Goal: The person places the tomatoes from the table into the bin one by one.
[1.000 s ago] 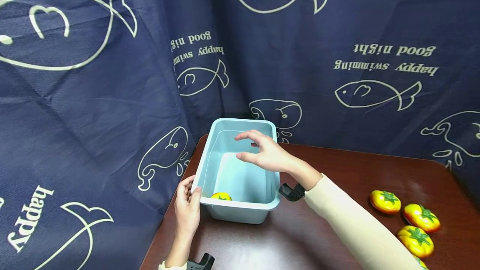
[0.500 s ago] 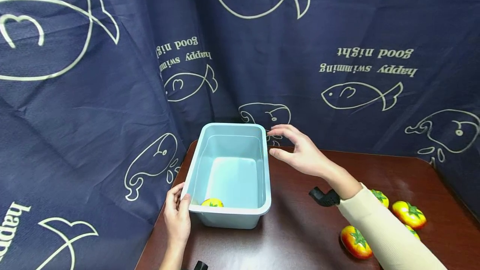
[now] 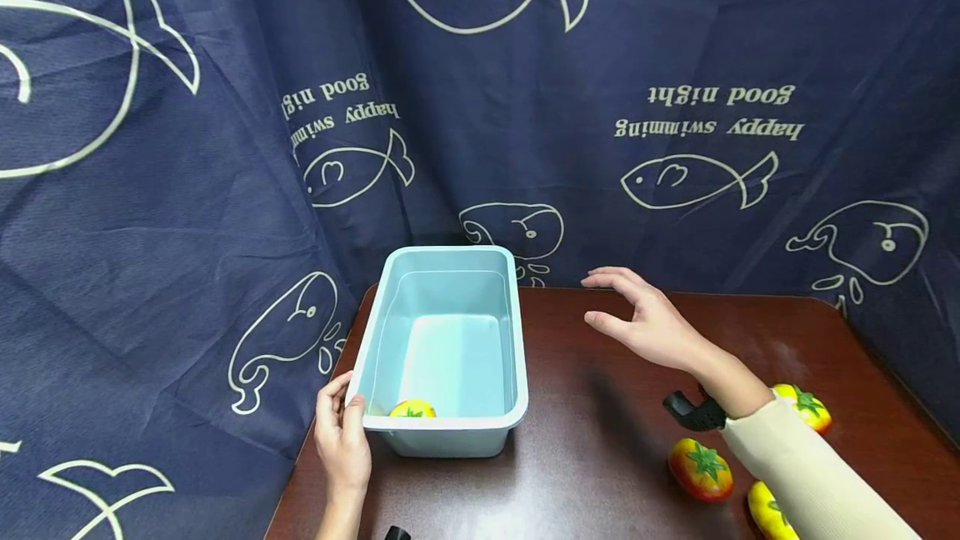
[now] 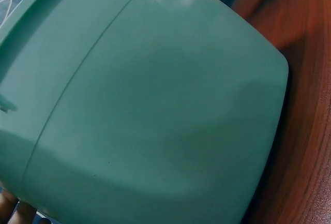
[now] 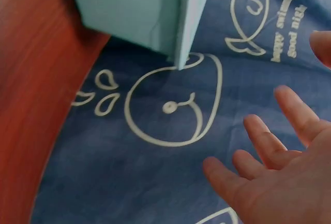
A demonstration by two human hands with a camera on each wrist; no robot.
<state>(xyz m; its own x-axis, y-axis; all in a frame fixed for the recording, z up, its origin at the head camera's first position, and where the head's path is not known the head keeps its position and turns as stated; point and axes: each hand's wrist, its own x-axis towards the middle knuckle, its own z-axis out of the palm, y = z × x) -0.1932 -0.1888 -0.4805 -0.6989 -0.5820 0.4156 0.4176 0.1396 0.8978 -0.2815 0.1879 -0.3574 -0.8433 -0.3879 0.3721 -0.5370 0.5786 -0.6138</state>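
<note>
My left hand (image 3: 343, 440) holds the near left corner of a light blue plastic bin (image 3: 450, 442), its thumb over the rim. A yellow tomato (image 3: 412, 409) with a green star-shaped top lies in the bin's near left corner, partly hidden by the front wall. In the left wrist view the bin's outer side (image 4: 155, 105) fills most of the picture, with fingertips (image 4: 20, 213) at the lower left. To the right of the bin my right hand (image 3: 652, 323) is raised over the table, fingers spread and holding nothing. The right wrist view shows that hand (image 5: 289, 177) apart from the bin (image 5: 134, 6).
A red-and-yellow tomato (image 3: 700, 469) lies on the brown table (image 3: 577, 473) below my right forearm. Two more, a yellow one (image 3: 768, 511) and another (image 3: 806, 407), are partly covered by the sleeve. Dark blue curtains (image 3: 525, 148) with fish prints rise behind and at left.
My right hand has moved from over the bin out to the right, above the table. My left hand keeps its hold on the bin's corner. The head view has turned rightward.
</note>
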